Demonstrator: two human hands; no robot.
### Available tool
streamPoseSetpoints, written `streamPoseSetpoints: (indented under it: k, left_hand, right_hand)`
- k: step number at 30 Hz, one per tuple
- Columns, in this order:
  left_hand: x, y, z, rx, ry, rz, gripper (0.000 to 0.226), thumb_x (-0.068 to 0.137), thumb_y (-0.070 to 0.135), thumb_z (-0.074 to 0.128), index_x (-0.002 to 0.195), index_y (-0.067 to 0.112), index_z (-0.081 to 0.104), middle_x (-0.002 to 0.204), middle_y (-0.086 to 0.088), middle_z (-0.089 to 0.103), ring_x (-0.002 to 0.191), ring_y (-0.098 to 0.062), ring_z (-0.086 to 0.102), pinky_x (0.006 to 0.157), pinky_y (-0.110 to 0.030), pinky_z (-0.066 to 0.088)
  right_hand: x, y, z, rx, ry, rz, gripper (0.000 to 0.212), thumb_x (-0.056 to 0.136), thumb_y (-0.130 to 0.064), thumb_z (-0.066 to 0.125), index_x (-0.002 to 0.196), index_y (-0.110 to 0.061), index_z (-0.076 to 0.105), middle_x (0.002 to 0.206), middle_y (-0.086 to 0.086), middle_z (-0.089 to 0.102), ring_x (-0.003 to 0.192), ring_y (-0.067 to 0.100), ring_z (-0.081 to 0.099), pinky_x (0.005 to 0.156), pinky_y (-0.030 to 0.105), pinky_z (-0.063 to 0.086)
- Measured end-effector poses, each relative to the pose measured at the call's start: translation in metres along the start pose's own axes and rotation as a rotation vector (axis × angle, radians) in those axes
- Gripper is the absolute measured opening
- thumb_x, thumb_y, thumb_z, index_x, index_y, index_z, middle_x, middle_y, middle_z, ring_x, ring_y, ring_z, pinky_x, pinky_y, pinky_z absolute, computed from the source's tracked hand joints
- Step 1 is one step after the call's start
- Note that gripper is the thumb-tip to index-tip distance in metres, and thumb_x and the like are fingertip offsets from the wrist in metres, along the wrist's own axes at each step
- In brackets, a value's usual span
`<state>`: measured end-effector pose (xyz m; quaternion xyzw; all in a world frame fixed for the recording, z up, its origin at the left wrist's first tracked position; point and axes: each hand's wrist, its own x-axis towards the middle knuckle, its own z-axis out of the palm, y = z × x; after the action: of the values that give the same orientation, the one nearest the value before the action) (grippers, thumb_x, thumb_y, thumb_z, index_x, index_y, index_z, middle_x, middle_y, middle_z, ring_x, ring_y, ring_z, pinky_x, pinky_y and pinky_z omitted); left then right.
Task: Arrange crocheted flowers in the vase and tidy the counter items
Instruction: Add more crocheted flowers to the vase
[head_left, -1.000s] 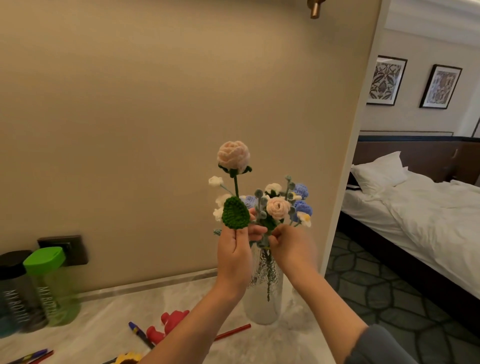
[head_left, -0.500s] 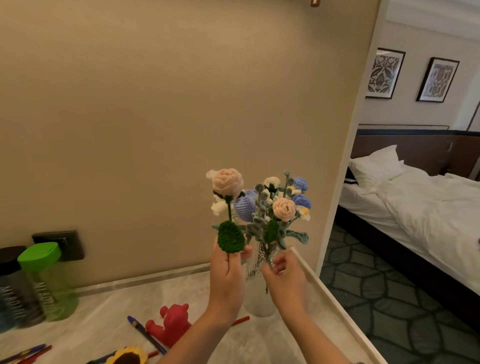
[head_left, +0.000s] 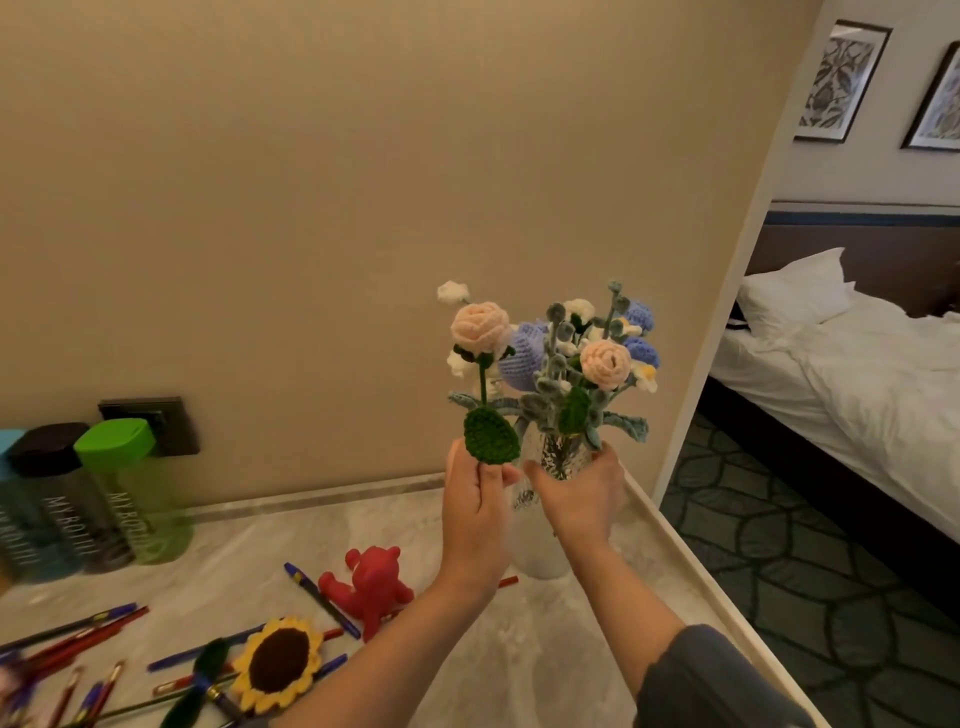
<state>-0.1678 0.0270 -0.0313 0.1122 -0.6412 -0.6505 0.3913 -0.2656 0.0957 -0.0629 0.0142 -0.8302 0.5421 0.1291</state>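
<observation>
Left hand (head_left: 475, 499) pinches the pink rose (head_left: 480, 325) by its stem just under the green leaf (head_left: 491, 435), fingers curled round it. The rose stands upright, bloom up, its long axis near vertical, just left of the vase (head_left: 558, 460) mouth. It looks light and soft, with a thin stem that probably bends, so a low pinch on the stem suits it better than squeezing the bloom. The right hand (head_left: 576, 493) wraps the glass neck, steadying the vase at the far right of the counter (head_left: 519, 665); the glass looks fragile and top-heavy under the bouquet (head_left: 597, 358). Nearer left lie a sunflower (head_left: 278, 657), a red toy (head_left: 374, 579) and scattered pens (head_left: 319, 597).
</observation>
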Motion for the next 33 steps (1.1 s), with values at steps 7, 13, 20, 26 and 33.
streamPoseSetpoints:
  k: [7,13,20,26,33]
  left_hand:
    - [0.012,0.003,0.001,-0.015,-0.011,0.022,0.021,0.103,0.012,0.035,0.094,0.018,0.054,0.068,0.007,0.056,0.068,-0.022,0.058,0.077,-0.044,0.057]
    - [0.016,0.007,0.004,-0.063,-0.022,0.057,0.024,0.103,0.014,0.033,0.092,0.016,0.055,0.061,0.005,0.051,0.057,-0.018,0.054,0.065,-0.049,0.053]
    - [0.006,0.005,0.016,-0.089,-0.097,0.072,0.023,0.095,0.026,0.035,0.085,0.017,0.053,0.056,0.003,0.050,0.050,-0.028,0.047,0.055,-0.056,0.044]
    - [-0.001,0.004,0.017,-0.116,-0.181,0.060,0.029,0.096,0.031,0.037,0.089,0.008,0.052,0.058,0.000,0.048,0.048,-0.027,0.045,0.050,-0.051,0.042]
    - [-0.003,0.001,0.020,-0.109,-0.239,0.027,0.025,0.096,0.027,0.036,0.091,0.009,0.052,0.060,-0.001,0.050,0.051,-0.026,0.046,0.053,-0.043,0.043]
  right_hand:
    - [0.017,0.000,0.012,0.015,0.043,0.044,0.094,0.039,-0.071,0.075,0.112,-0.017,0.052,0.108,0.005,0.058,0.108,0.030,0.058,0.084,0.047,0.054]
    - [0.034,0.009,0.008,0.069,-0.042,-0.036,0.073,0.049,-0.063,0.084,0.106,-0.029,0.056,0.102,-0.011,0.061,0.094,0.007,0.061,0.079,0.033,0.056]
    - [0.065,0.025,-0.017,0.255,-0.378,-0.072,0.088,0.051,-0.034,0.096,0.124,-0.019,0.050,0.112,0.000,0.064,0.093,0.008,0.064,0.074,0.023,0.057]
    - [0.070,0.022,-0.033,0.382,-0.435,-0.024,0.041,0.085,0.007,0.066,0.122,-0.006,0.052,0.123,0.017,0.056,0.088,0.021,0.068,0.061,0.023,0.057]
    - [0.043,0.034,-0.050,0.314,-0.127,-0.019,0.030,0.089,0.006,0.059,0.105,-0.018,0.067,0.103,0.004,0.068,0.097,0.009,0.067,0.083,0.024,0.051]
